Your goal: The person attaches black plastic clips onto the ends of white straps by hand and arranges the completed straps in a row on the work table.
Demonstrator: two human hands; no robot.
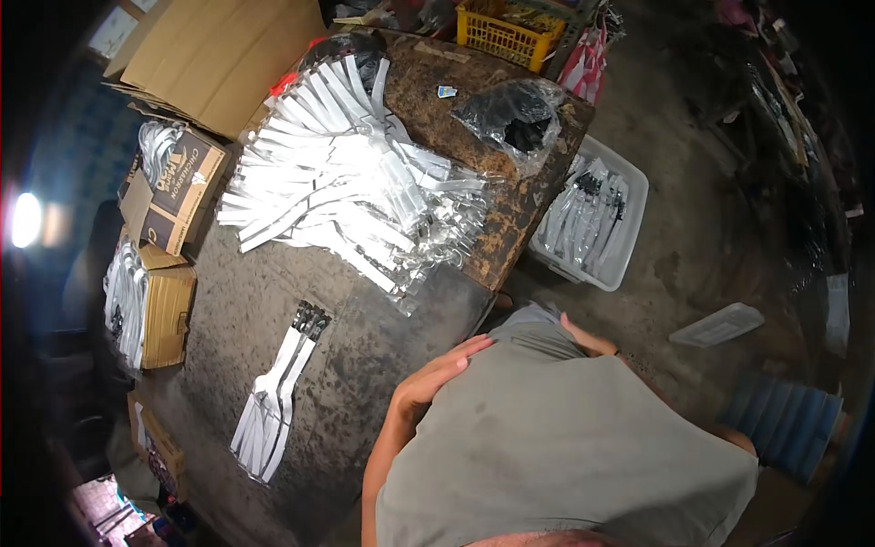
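Observation:
My left hand point(442, 372) lies against the side of my grey-green shirt point(547, 428), at the edge of the worktable point(355, 365). Its fingers are stretched out with nothing in them. On the other side of the shirt front, my right hand point(591, 339) shows only in part; the cloth hides most of its fingers. To the left of my left hand, a small bundle of flat white straps point(273, 406) with black ends lies on the table. Farther off, a large heap of similar white strips point(337, 173), some in clear plastic, spreads over the tabletop.
Cardboard boxes point(169, 305) with white strips stand along the left edge. A clear bag with black pieces point(519, 123) and a yellow crate point(510, 35) are at the back. On the floor right are a white tub point(629, 228) of bagged strips and a pale lid point(718, 325).

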